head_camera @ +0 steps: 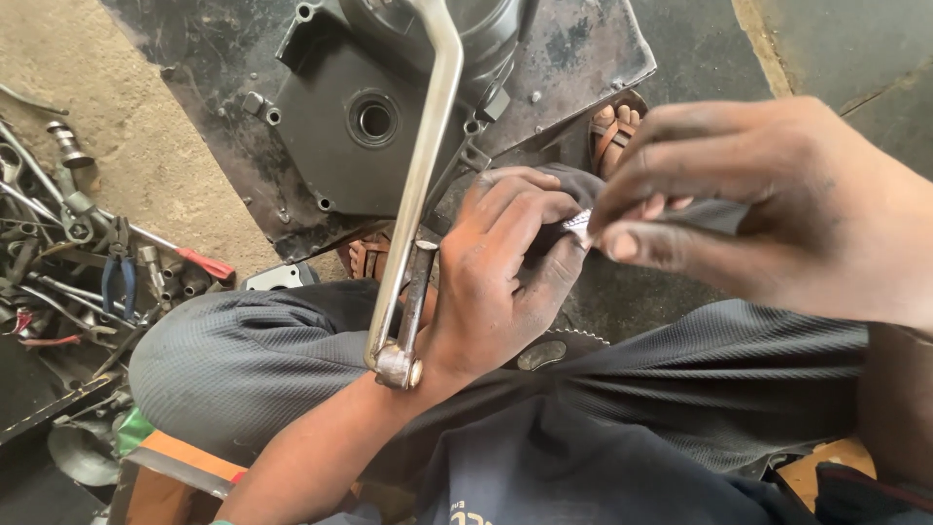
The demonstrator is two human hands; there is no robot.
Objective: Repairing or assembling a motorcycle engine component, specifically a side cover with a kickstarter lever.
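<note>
My left hand (501, 267) grips a dark rag with a small shiny metal part (579, 223) peeking out of it. My right hand (768, 204) pinches the same small part and a dark piece (714, 214) between thumb and fingers, right beside the left fingers. Both hands hover above my lap, over grey trousers (243, 360). A bent chrome kick lever (420, 185) stands up just left of my left wrist. Behind it lies a black engine cover (360, 117) on a dirty metal sheet (573, 58).
A heap of wrenches, sockets, blue-handled pliers (119, 277) and a red-handled screwdriver (199, 261) lies on the sandy floor at the left. My sandalled feet (612, 131) rest under the metal sheet. A toothed sprocket edge (569, 342) shows below my left hand.
</note>
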